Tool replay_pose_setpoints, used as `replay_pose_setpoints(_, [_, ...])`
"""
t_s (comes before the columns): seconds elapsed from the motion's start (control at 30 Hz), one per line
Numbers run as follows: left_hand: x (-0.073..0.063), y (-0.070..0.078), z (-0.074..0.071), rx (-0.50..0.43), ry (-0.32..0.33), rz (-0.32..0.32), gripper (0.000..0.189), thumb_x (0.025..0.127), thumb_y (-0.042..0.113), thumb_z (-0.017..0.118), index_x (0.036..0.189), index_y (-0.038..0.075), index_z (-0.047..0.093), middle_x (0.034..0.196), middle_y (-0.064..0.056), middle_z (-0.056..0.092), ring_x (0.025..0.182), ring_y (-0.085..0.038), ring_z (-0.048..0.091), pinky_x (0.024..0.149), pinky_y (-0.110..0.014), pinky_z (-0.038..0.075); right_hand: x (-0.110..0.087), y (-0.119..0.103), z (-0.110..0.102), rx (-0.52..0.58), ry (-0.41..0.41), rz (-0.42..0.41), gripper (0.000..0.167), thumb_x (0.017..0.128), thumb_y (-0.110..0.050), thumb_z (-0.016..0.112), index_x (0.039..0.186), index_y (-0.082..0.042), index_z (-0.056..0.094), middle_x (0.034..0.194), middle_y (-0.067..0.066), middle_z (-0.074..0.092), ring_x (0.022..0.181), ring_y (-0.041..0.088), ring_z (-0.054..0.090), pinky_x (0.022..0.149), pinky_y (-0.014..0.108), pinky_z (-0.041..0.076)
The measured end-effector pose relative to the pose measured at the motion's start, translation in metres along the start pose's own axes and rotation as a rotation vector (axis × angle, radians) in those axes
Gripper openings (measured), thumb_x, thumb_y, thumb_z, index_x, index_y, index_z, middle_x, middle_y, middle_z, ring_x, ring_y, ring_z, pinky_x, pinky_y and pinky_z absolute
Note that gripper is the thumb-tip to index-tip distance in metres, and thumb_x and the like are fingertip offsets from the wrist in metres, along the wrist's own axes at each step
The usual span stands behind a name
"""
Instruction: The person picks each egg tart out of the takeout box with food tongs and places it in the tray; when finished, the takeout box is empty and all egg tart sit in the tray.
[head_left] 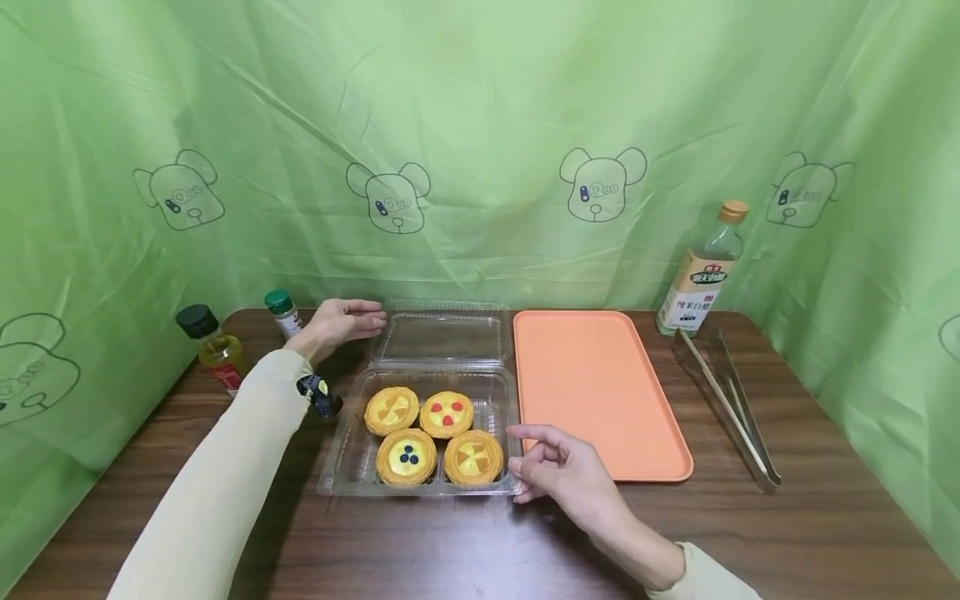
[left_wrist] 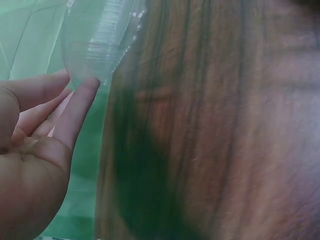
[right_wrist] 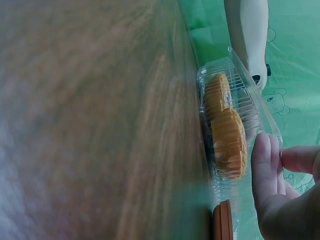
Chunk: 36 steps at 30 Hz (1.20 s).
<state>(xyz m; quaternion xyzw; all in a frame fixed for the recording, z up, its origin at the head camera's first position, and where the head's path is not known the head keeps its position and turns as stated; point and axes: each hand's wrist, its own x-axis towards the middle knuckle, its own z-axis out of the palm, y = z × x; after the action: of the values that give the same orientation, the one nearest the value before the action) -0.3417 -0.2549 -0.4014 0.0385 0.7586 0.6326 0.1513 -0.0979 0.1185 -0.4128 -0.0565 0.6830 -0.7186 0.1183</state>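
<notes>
A clear plastic clamshell box [head_left: 347,467] lies unfolded on the table. In its base sit several egg tarts: one with blue berries [head_left: 406,457], one with red pieces [head_left: 447,414], and others with pale orange wedges [head_left: 473,458]. At the far left my left hand [head_left: 341,323] has its fingertips on either side of the lid's [head_left: 442,337] edge; the left wrist view shows the lid's corner [left_wrist: 102,45] between them. My right hand [head_left: 566,475] pinches the rim at the base's front right corner, fingers and thumb on opposite sides in the right wrist view.
Right of the box lies an orange tray [head_left: 592,375]. Metal tongs [head_left: 731,412] and a white vinegar bottle [head_left: 701,275] are farther right. Beyond my left forearm stand an oil bottle [head_left: 221,354] with a black cap and a green-capped jar [head_left: 282,312]. Green curtain [head_left: 480,100] surrounds the table.
</notes>
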Motion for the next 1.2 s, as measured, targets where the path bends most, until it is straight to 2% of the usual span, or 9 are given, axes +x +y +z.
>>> replay_pose_setpoints(0.1, [-0.004,-0.008,-0.001,-0.008,0.01,0.013,0.052,0.107,-0.004,0.057,0.155,-0.014,0.04,0.152,-0.036,0.049,0.138,-0.042,0.055,0.109,-0.04,0.051,0.0,0.001,0.001,0.007,-0.001,-0.001,0.053,0.094,0.001,0.075,0.142,0.013,0.056,0.088,0.013,0.067,0.072,0.017,0.07,0.072,0.042,0.065])
replay_pose_setpoints(0.2, [-0.01,-0.017,-0.002,-0.024,0.027,0.028,0.052,0.108,0.001,0.06,0.155,-0.012,0.042,0.152,-0.035,0.049,0.131,-0.033,0.063,0.106,-0.036,0.053,0.0,0.003,0.0,0.008,0.003,-0.008,0.052,0.095,0.001,0.074,0.142,0.013,0.056,0.088,0.013,0.067,0.072,0.018,0.071,0.072,0.04,0.065])
replay_pose_setpoints(0.37, [-0.024,-0.028,0.0,-0.097,0.037,0.041,0.054,0.107,0.005,0.063,0.156,-0.009,0.043,0.152,-0.033,0.05,0.121,-0.02,0.069,0.104,-0.034,0.054,0.0,0.002,-0.001,0.009,0.01,-0.009,0.051,0.095,0.001,0.073,0.142,0.013,0.056,0.088,0.014,0.067,0.071,0.02,0.072,0.072,0.04,0.065])
replay_pose_setpoints(0.53, [-0.039,-0.033,0.007,-0.133,0.04,0.082,0.05,0.108,0.005,0.061,0.153,-0.01,0.045,0.15,-0.032,0.053,0.119,-0.02,0.07,0.102,-0.033,0.055,0.0,0.002,-0.002,0.007,0.02,-0.002,0.051,0.096,0.0,0.073,0.143,0.012,0.057,0.089,0.015,0.068,0.071,0.021,0.073,0.072,0.04,0.065])
replay_pose_setpoints(0.73, [-0.058,-0.035,0.013,-0.19,0.081,0.125,0.049,0.106,0.016,0.068,0.142,-0.014,0.054,0.131,-0.026,0.069,0.108,-0.022,0.075,0.096,-0.035,0.059,-0.001,0.002,-0.004,-0.003,0.031,-0.005,0.051,0.095,0.003,0.071,0.143,0.013,0.056,0.089,0.015,0.068,0.071,0.022,0.073,0.072,0.04,0.065])
replay_pose_setpoints(0.83, [-0.068,-0.036,0.012,-0.17,0.078,0.141,0.048,0.105,0.02,0.071,0.135,-0.016,0.058,0.121,-0.023,0.074,0.102,-0.022,0.077,0.093,-0.037,0.06,0.0,0.002,-0.004,-0.005,0.029,-0.01,0.051,0.095,0.003,0.071,0.143,0.013,0.057,0.09,0.015,0.068,0.072,0.022,0.073,0.072,0.04,0.065])
replay_pose_setpoints(0.93, [-0.078,-0.037,0.011,-0.141,0.038,0.146,0.043,0.105,0.017,0.07,0.13,-0.017,0.061,0.115,-0.02,0.076,0.101,-0.022,0.077,0.093,-0.038,0.061,0.0,0.003,-0.004,-0.001,0.023,-0.014,0.051,0.095,0.004,0.07,0.143,0.013,0.056,0.09,0.016,0.068,0.072,0.022,0.074,0.072,0.04,0.065])
replay_pose_setpoints(1.03, [-0.085,-0.038,0.011,-0.109,0.009,0.133,0.039,0.103,0.014,0.073,0.129,-0.014,0.064,0.112,-0.018,0.078,0.101,-0.024,0.077,0.093,-0.038,0.061,0.001,0.003,-0.003,0.003,0.02,-0.018,0.051,0.095,0.005,0.07,0.143,0.014,0.056,0.09,0.015,0.068,0.072,0.021,0.074,0.072,0.04,0.065])
replay_pose_setpoints(1.2, [-0.092,-0.04,0.012,-0.012,-0.013,0.114,0.043,0.098,0.017,0.08,0.131,-0.008,0.068,0.115,-0.015,0.078,0.104,-0.025,0.077,0.092,-0.038,0.061,0.002,0.004,-0.003,0.004,0.016,-0.019,0.051,0.095,0.005,0.07,0.143,0.014,0.056,0.089,0.015,0.068,0.072,0.022,0.074,0.072,0.04,0.065])
